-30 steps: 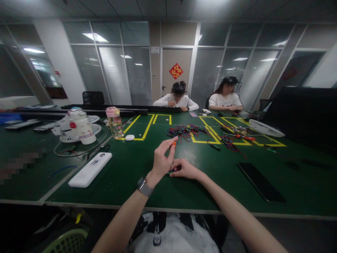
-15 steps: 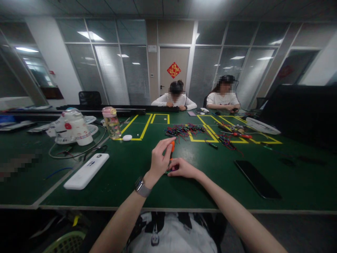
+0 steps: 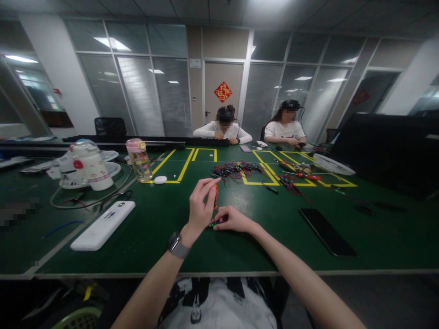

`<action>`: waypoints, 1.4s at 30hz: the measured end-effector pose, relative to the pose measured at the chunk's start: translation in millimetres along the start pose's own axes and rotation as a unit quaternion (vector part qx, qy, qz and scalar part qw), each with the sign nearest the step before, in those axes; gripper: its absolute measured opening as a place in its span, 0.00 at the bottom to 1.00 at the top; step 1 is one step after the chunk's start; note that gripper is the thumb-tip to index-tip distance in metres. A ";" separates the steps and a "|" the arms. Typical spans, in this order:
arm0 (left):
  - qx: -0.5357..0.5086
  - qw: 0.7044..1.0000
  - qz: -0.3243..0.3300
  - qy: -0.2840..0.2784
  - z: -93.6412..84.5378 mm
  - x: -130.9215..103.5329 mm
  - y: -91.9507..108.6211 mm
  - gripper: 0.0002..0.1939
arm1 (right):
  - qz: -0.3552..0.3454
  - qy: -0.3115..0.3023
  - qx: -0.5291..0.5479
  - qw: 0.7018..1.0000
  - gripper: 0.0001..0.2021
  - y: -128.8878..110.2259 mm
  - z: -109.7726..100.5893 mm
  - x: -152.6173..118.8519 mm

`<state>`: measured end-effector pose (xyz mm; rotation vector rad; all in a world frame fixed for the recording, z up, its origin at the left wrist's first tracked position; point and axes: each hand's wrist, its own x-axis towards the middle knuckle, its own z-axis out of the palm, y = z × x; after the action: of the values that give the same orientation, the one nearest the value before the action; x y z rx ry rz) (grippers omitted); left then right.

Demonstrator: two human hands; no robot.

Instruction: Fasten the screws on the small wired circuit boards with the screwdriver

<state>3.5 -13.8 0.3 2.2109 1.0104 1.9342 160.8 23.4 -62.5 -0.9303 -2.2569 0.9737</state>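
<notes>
My left hand [image 3: 202, 201] is closed round an orange-handled hand tool [image 3: 216, 197], held upright over the table. Fingers hide much of the tool, so its exact kind is unclear. My right hand [image 3: 233, 220] rests low on the table just to the right, its fingertips pinching a small green circuit board [image 3: 212, 224]. The tool's lower end comes down close to the board; whether they touch is hidden. Beyond both hands lies a heap of small boards with red, blue and black wires [image 3: 236, 170].
A white power bank [image 3: 103, 226] lies left and a black phone [image 3: 327, 232] right. A pink-lidded bottle [image 3: 139, 161], white case [image 3: 160, 180] and white jug [image 3: 99, 169] stand back left. Red-handled tools [image 3: 307, 175] lie back right. Two people sit across the green table [image 3: 260, 256].
The whole view has shifted slightly left. My left hand has turned a little, showing the orange handle from another side. My right hand keeps its pinch on the board.
</notes>
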 end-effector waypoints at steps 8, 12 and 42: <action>0.011 1.000 0.011 0.018 1.5 1.4 0.3 0.10 | 0.006 -0.005 -0.009 1.000 0.12 -1.8 -0.4 0.6; 0.038 0.999 0.014 0.033 0.6 1.2 0.8 0.07 | 0.001 -0.005 -0.014 1.000 0.12 -2.8 -0.8 0.4; 0.015 1.000 0.018 0.004 0.1 1.2 0.7 0.12 | -0.010 -0.012 0.004 1.000 0.12 -4.1 -1.8 0.4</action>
<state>3.9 -13.7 1.6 2.2552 1.0138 1.9575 160.1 22.4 -58.2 -0.8946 -2.2756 0.9892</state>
